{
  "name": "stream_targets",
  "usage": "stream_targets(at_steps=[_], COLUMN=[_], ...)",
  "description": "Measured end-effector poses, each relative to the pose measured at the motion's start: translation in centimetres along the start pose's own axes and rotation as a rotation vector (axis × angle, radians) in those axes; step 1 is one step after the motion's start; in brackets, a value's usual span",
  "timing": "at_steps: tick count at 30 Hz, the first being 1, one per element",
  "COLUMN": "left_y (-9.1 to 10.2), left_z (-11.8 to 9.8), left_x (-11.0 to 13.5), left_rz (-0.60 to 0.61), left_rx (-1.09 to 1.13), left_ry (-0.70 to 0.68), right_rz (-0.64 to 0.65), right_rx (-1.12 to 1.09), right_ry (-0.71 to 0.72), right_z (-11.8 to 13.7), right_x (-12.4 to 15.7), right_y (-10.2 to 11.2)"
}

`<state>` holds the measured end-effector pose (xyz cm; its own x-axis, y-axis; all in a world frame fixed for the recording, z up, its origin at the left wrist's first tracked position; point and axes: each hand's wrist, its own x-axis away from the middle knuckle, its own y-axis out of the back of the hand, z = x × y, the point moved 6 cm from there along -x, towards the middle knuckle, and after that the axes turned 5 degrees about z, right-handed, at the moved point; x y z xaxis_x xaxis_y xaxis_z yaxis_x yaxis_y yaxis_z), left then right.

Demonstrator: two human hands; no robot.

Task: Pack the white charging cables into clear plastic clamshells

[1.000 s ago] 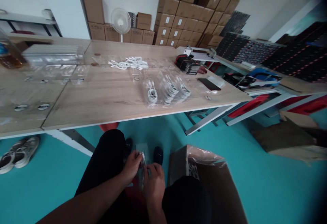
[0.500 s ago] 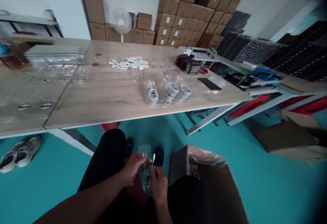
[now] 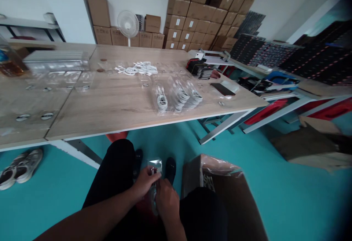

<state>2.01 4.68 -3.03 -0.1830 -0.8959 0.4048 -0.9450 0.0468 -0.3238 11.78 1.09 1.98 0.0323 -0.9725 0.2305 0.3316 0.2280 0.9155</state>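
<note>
White walls and a turquoise floor (image 3: 63, 200) make up the room, with a big stack of brown cartons (image 3: 189, 19) at the back and a white fan (image 3: 128, 24) near them. Long wood-look table (image 3: 104, 101) with white edging runs across in front. Loose white cables (image 3: 141, 68) are heaped on it, plus a few filled clear packs (image 3: 180, 96) toward the near edge. On the floor by the right knee there's an open carton (image 3: 190, 176).

Down between the knees, below table height, both hands are on one clear plastic tray (image 3: 155, 162). Left hand (image 3: 147, 182) is clamped on its far part, thumb over the top. Right hand (image 3: 168, 198) has its fingers bunched in close by the left fingertips; can't tell if they're pinching anything. Tray's long and narrow, see-through with shiny glints, long axis running from the lap out toward the table, far end poking out past the left thumb. Inside is a bit of white cable (image 3: 154, 200), mostly hidden by the hands, so its ends are hard to make out.
</note>
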Motion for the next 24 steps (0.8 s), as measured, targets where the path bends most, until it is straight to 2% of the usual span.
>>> stream_targets(at_steps=[4,9,12,16,18,21,24], left_y=[0.5,1.7,2.7,3.7,3.6,3.2,3.2], left_z=[-0.1,0.5,0.7,0.9,1.2,1.4,1.6], left_x=[-0.2,-1.1,-1.7,-1.9,-2.0,-2.0,-2.0], left_rz=[-0.079,-0.171,-0.238,-0.319,-0.299,-0.244,-0.229], left_rx=[-0.087,-0.044,0.058,0.275,0.375,0.46,0.474], left_ry=[-0.039,-0.023,-0.008,0.056,0.088,0.099,0.107], right_rz=[0.0,-0.017,-0.023,-0.107,-0.055,0.134,0.182], right_rx=[-0.031,-0.108,-0.274,-0.59,-0.813,-1.107,-1.161], right_ry=[-0.005,-0.045,-0.046,-0.125,-0.174,-0.184,-0.198], right_z=[0.2,0.7,0.3,-2.4,-3.5,-3.3,-2.6], right_x=[0.0,0.0,0.2,0.6,0.5,0.4,0.3], right_y=[-0.2,-0.1,-0.4,-1.3,-2.3,-4.0,-4.9])
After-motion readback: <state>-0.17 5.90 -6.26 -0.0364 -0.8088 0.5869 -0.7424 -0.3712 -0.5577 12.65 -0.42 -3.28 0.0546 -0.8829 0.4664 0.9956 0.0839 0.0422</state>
